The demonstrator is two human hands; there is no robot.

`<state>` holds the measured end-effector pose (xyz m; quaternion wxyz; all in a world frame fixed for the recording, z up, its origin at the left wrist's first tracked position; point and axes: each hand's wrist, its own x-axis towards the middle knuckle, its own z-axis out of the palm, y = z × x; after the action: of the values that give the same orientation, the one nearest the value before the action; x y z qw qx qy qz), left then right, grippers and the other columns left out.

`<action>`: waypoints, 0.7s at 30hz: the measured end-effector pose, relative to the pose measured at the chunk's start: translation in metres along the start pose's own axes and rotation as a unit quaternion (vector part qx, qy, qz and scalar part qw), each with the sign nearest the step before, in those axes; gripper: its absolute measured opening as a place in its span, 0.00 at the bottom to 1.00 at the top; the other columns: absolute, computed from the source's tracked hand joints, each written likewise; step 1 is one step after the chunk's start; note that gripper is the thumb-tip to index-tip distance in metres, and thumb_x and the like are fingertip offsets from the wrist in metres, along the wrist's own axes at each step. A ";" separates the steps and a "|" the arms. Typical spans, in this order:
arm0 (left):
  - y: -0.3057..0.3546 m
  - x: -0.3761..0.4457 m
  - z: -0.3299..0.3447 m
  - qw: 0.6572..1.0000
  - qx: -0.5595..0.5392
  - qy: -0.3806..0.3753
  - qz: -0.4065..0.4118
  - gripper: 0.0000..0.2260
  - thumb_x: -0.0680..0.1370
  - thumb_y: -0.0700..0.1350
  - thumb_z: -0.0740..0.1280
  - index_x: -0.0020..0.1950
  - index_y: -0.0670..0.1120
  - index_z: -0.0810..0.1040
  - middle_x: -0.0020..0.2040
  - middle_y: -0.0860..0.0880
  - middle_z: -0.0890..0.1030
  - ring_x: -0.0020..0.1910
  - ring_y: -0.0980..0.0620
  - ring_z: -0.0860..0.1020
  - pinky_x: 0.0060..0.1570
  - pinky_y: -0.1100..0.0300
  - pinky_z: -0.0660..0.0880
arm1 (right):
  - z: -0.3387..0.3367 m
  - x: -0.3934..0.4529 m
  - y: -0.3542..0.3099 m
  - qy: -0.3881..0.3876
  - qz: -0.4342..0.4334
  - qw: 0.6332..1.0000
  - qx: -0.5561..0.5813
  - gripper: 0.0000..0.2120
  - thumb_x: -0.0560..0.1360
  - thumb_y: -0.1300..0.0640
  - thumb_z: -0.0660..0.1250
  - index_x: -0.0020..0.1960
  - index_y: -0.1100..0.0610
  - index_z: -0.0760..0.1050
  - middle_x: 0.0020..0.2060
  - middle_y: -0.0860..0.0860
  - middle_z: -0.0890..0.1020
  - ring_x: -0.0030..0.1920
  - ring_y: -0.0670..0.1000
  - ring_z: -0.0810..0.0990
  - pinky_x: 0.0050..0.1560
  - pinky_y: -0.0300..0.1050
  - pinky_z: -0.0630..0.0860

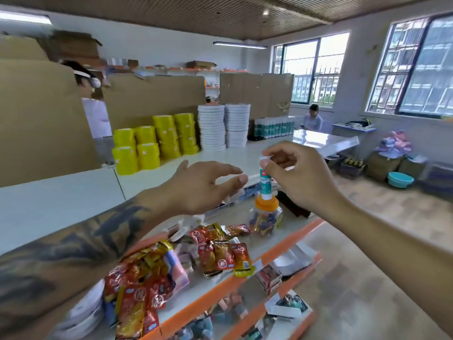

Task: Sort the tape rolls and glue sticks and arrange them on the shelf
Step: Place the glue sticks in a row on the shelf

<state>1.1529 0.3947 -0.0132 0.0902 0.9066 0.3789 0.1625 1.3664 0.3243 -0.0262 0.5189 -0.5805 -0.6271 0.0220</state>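
A single glue stick (265,184), teal-bodied with a white cap, hangs upright in the air in front of the person, above an orange-lidded jar (266,212) on the lower shelf. The right hand (294,173) pinches it at the cap end between thumb and fingertips. The left hand (203,185) reaches out beside it, fingers relaxed and spread, holding nothing and not touching the stick.

Farther back on the white surface (61,200) the sorted goods are lined up: yellow tape rolls (157,141) in stacks on the left, two tall piles of white tape rolls (224,126) next to them, then a row of standing glue sticks (274,126) against the cardboard backing.

It looks to me like the glue-stick part of the job is in hand, with this one stick yet to join its row. The next move calls for a long reach over the surface to that row, setting the stick down upright just beside the others without knocking them over. The pinch on the cap is light, so the stick could swing or slip on the way.

Red snack packets (220,251) crowd the orange-edged shelf (282,246) below.
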 end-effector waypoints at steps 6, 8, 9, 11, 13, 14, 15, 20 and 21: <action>-0.005 0.122 0.027 0.997 0.060 -0.050 0.002 0.37 0.75 0.78 0.39 0.77 0.66 0.65 0.79 0.60 0.65 0.79 0.51 0.61 0.75 0.32 0.52 | -0.036 0.056 0.091 0.035 0.039 0.998 -0.032 0.03 0.76 0.53 0.74 0.49 0.49 0.82 0.40 0.46 0.85 0.42 0.45 0.84 0.48 0.42 0.80; -0.008 0.163 0.029 0.996 0.073 -0.057 -0.009 0.35 0.75 0.76 0.41 0.78 0.66 0.63 0.80 0.59 0.64 0.80 0.49 0.61 0.75 0.33 0.52 | -0.048 0.088 0.113 0.040 0.043 0.997 -0.044 0.03 0.76 0.53 0.74 0.49 0.49 0.82 0.41 0.46 0.85 0.41 0.44 0.84 0.49 0.42 0.80; -0.009 0.181 0.031 0.995 0.081 -0.059 -0.016 0.34 0.75 0.76 0.41 0.77 0.67 0.63 0.80 0.58 0.64 0.79 0.49 0.61 0.75 0.33 0.52 | -0.053 0.106 0.123 0.038 0.039 0.997 -0.048 0.03 0.76 0.53 0.74 0.49 0.49 0.81 0.41 0.46 0.85 0.41 0.43 0.83 0.48 0.41 0.80; -0.009 0.212 0.035 0.993 0.096 -0.063 -0.022 0.32 0.76 0.75 0.42 0.77 0.68 0.62 0.80 0.58 0.64 0.79 0.48 0.62 0.75 0.32 0.53 | -0.058 0.141 0.140 0.035 0.028 0.997 -0.055 0.03 0.76 0.53 0.74 0.49 0.48 0.81 0.41 0.45 0.85 0.40 0.41 0.82 0.47 0.39 0.79; -0.010 0.237 0.042 0.992 0.105 -0.067 -0.032 0.31 0.77 0.75 0.43 0.77 0.68 0.61 0.80 0.57 0.64 0.79 0.47 0.61 0.75 0.33 0.53 | -0.057 0.174 0.157 0.033 0.014 0.998 -0.060 0.03 0.76 0.53 0.74 0.48 0.48 0.80 0.40 0.45 0.84 0.38 0.39 0.81 0.44 0.37 0.76; -0.011 0.248 0.047 0.990 0.116 -0.072 -0.037 0.31 0.77 0.75 0.42 0.78 0.68 0.60 0.81 0.56 0.62 0.80 0.47 0.60 0.75 0.34 0.53 | -0.055 0.188 0.167 0.031 0.009 0.998 -0.062 0.04 0.76 0.53 0.74 0.48 0.48 0.80 0.39 0.44 0.83 0.37 0.38 0.80 0.43 0.37 0.76; -0.012 0.258 0.051 0.988 0.126 -0.077 -0.044 0.32 0.76 0.75 0.42 0.78 0.68 0.59 0.82 0.55 0.61 0.80 0.47 0.59 0.75 0.34 0.52 | -0.051 0.200 0.178 0.027 0.006 0.998 -0.063 0.04 0.76 0.53 0.74 0.48 0.48 0.80 0.38 0.44 0.83 0.37 0.37 0.80 0.43 0.37 0.75; -0.013 0.295 0.072 0.986 0.133 -0.078 -0.071 0.32 0.76 0.75 0.41 0.79 0.68 0.57 0.83 0.54 0.58 0.81 0.48 0.57 0.76 0.36 0.55 | -0.028 0.248 0.230 0.004 -0.017 0.998 -0.067 0.04 0.75 0.53 0.74 0.48 0.46 0.79 0.38 0.42 0.83 0.39 0.37 0.81 0.43 0.31 0.74; -0.013 0.300 0.076 0.985 0.133 -0.080 -0.074 0.32 0.76 0.75 0.42 0.79 0.69 0.57 0.82 0.54 0.58 0.81 0.49 0.57 0.76 0.36 0.56 | -0.023 0.257 0.239 -0.001 -0.022 0.998 -0.066 0.04 0.75 0.53 0.74 0.48 0.47 0.79 0.38 0.42 0.83 0.39 0.37 0.81 0.42 0.28 0.73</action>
<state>1.3702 0.6152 -0.0197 0.0102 0.8902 0.4544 0.0309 1.6047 0.5813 -0.0056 0.4794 -0.5995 -0.6402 -0.0304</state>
